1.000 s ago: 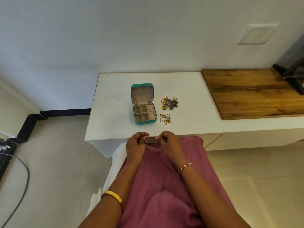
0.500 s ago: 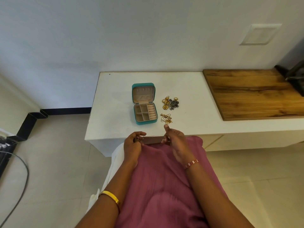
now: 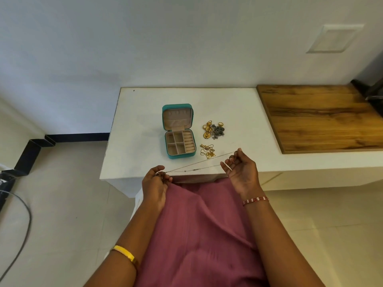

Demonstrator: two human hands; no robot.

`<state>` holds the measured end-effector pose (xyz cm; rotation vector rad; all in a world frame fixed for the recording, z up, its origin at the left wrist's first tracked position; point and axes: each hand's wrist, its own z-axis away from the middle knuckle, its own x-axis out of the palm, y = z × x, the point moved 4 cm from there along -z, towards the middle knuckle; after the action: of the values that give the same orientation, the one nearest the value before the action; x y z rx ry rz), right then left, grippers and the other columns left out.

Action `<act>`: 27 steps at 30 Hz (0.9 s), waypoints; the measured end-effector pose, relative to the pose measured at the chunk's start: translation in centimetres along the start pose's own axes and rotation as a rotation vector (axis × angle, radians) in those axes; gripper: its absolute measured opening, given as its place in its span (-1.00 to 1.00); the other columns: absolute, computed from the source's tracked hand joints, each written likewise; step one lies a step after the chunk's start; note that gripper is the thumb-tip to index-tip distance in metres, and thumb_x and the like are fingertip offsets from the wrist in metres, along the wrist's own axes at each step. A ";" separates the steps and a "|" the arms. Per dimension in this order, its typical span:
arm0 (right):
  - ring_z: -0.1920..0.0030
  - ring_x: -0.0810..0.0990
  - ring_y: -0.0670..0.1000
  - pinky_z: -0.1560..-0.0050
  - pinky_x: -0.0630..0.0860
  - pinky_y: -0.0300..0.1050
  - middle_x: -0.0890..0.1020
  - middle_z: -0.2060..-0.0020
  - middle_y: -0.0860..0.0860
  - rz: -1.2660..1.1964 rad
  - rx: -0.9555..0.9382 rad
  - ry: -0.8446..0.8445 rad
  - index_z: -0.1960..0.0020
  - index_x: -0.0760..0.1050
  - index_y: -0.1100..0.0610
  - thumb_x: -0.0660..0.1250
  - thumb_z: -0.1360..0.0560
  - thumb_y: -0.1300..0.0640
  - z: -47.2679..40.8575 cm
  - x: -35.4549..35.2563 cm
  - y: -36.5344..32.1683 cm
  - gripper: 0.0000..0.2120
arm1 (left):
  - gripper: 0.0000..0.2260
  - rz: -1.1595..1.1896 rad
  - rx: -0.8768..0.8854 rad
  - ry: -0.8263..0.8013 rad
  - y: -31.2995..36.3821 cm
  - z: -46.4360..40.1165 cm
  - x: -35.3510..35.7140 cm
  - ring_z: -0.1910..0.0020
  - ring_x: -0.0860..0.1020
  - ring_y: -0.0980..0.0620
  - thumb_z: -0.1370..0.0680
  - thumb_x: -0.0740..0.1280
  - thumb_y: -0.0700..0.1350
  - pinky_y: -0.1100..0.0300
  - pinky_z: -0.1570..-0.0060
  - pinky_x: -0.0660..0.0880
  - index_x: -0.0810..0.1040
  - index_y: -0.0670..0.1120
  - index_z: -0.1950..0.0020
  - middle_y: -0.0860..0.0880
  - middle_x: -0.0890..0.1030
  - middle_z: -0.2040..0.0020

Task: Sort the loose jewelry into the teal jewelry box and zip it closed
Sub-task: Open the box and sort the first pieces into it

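The teal jewelry box (image 3: pixel 179 131) lies open on the white table (image 3: pixel 145 121), lid back, beige compartments showing. To its right sits a pile of gold and grey jewelry (image 3: pixel 213 130), and a small heap of gold chains (image 3: pixel 207 151) lies nearer me. A thin silver chain (image 3: pixel 196 165) is stretched over the table's front edge between my hands. My left hand (image 3: pixel 155 183) pinches one end above my lap. My right hand (image 3: pixel 240 167) holds the other end, palm turned up, just right of the gold chains.
A wooden board (image 3: pixel 319 119) covers the table's right part, with a dark object (image 3: pixel 373 90) at its far corner. A white wall stands behind. My pink garment (image 3: pixel 196 235) fills the lap. A black cable (image 3: pixel 20 235) lies on the tiled floor at left.
My hands were together at the lap edge; they have drawn apart, the right moving up and right, and the thin chain is now pulled out straight between them.
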<state>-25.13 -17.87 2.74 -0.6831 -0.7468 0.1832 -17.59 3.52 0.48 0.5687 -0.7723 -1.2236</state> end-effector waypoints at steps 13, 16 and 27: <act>0.35 0.58 0.00 0.31 0.57 -0.20 0.61 0.43 0.03 0.332 -0.164 0.133 0.16 0.50 0.18 0.27 -0.50 0.29 -8.2 0.6 -0.7 -0.91 | -0.72 -0.286 0.010 -0.148 -4.0 -4.7 10.2 0.33 0.47 0.06 -0.56 0.07 -0.39 0.34 0.30 0.55 0.50 -0.13 0.15 -0.08 0.47 0.27; 0.32 0.57 0.00 0.28 0.57 -0.23 0.59 0.36 0.09 0.523 -0.237 0.200 0.12 0.54 0.22 0.30 -0.49 0.28 -7.7 0.4 -0.5 -0.95 | -0.72 -0.399 0.051 -0.188 -4.0 -4.2 11.4 0.26 0.53 0.06 -0.57 0.09 -0.35 0.33 0.23 0.56 0.50 -0.08 0.18 -0.08 0.54 0.19; 0.06 0.60 0.00 0.09 0.39 -0.41 0.66 0.03 0.12 1.202 -0.472 0.231 -0.07 0.58 0.23 0.29 -0.49 0.26 -7.6 0.5 0.9 -0.82 | -0.72 -0.631 0.257 -0.270 -2.7 -3.4 12.4 -0.01 0.57 0.12 -0.51 0.19 -0.35 0.23 -0.09 0.48 0.58 -0.01 0.13 0.03 0.63 0.06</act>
<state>-19.55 -20.81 -1.57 -1.5225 -0.0606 1.0223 -14.75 -9.24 -0.99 0.9132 -1.0282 -1.8201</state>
